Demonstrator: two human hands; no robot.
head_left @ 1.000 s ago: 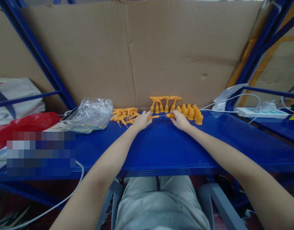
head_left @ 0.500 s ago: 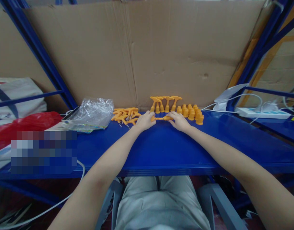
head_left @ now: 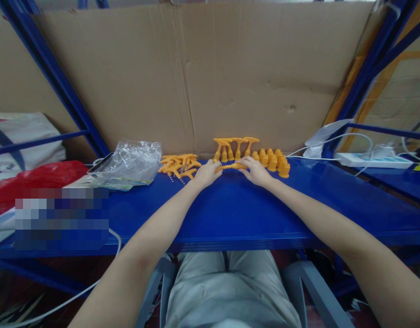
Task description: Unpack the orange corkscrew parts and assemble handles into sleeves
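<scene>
Between my hands lies a yellow corkscrew (head_left: 226, 167), held level, its metal spiral now inside a yellow bell-shaped base (head_left: 239, 166). My left hand (head_left: 207, 173) is closed around the corkscrew's handle end, which the fingers mostly hide. The fingers of my right hand (head_left: 253, 170) grip the base. Left of my left hand is a pile of loose yellow corkscrew handles (head_left: 178, 165) with bare metal spirals. Behind my hands several corkscrews (head_left: 239, 148) stand upright in their bases. Beside my right hand stand rows of loose yellow bases (head_left: 273, 160).
The blue shelf top (head_left: 237, 209) runs beneath my hands, with a cardboard panel (head_left: 251, 73) behind. Clear plastic bags (head_left: 131, 161) and a red bag (head_left: 42, 182) lie to the left. A white power strip (head_left: 374, 160) with cables is at the right.
My hands have drawn closer together, and the metal spiral that showed between them has gone into the base. The pile and the standing pieces have stayed in place.
</scene>
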